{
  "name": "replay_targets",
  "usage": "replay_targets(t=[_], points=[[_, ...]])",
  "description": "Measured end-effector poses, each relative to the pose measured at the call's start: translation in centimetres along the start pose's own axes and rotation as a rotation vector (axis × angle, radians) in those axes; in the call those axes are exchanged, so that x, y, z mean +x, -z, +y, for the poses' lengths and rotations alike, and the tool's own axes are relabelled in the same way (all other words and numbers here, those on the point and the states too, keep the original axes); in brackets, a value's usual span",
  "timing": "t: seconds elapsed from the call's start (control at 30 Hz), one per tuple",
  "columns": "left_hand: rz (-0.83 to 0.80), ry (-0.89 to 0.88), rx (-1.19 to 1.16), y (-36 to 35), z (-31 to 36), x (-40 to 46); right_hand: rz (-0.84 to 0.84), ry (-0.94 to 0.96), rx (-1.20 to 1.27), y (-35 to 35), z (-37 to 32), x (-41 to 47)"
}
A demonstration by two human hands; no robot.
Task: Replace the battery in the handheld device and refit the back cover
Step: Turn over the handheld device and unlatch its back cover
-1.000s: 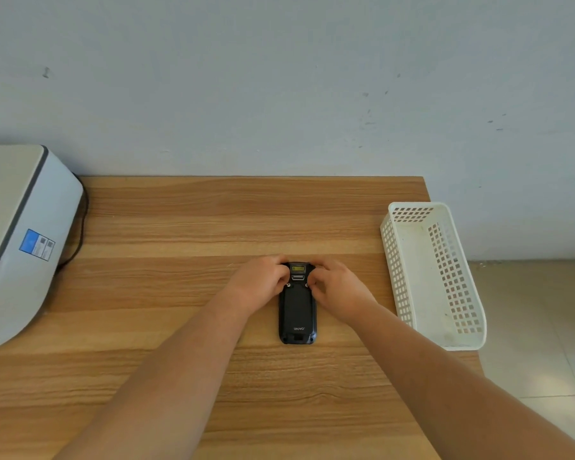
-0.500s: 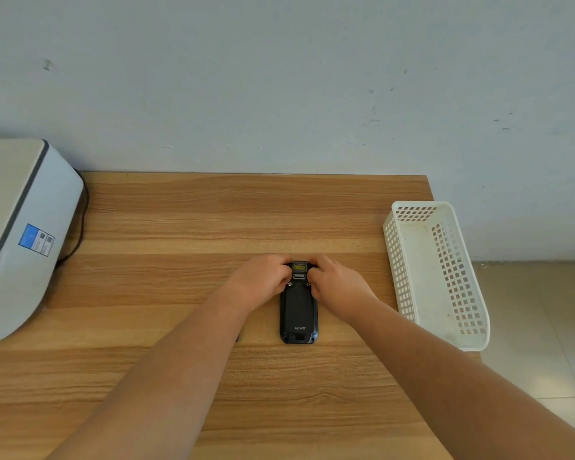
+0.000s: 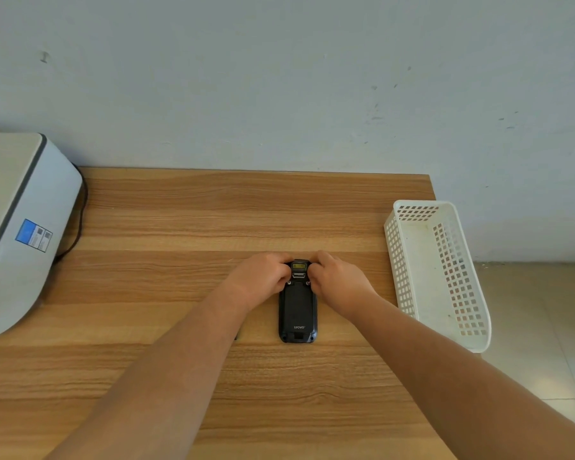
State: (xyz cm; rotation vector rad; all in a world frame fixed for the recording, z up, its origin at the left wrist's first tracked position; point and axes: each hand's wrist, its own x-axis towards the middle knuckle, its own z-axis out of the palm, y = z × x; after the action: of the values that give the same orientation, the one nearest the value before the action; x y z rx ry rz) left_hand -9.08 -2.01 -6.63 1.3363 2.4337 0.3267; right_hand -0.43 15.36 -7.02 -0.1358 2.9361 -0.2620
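Note:
A black handheld device (image 3: 297, 310) lies face down on the wooden table (image 3: 180, 227), its back cover (image 3: 297, 305) on and its scanner window at the far end. My left hand (image 3: 263, 277) grips the device's far left corner with curled fingers. My right hand (image 3: 337, 280) grips the far right corner the same way. Both thumbs sit near the two latches at the cover's top edge. A small dark object (image 3: 236, 336) peeks out from under my left forearm; I cannot tell what it is.
A grey-white machine (image 3: 17, 227) with a blue label and a black cable stands at the left edge. A white perforated plastic basket (image 3: 439, 273) sits at the table's right edge, overhanging it. A wall runs behind the table; tiled floor lies to the right.
Both hands stay on the device's far end with only slight finger shifts. The device has not moved on the table.

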Motion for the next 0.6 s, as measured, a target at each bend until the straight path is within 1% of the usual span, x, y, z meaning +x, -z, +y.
replay_targets(t=[0.17,0.33,0.6], points=[[-0.003,-0.012,0.01,0.2,0.1,0.0,0.004,0.022,0.065,0.2,0.3,0.6],[-0.005,-0.039,0.031,0.3,-0.3,0.1,-0.01,-0.031,0.246,0.6,1.0,-0.2],[-0.059,-0.055,0.147,0.9,-0.1,0.6,-0.025,-0.049,0.261,0.5,1.0,-0.1]])
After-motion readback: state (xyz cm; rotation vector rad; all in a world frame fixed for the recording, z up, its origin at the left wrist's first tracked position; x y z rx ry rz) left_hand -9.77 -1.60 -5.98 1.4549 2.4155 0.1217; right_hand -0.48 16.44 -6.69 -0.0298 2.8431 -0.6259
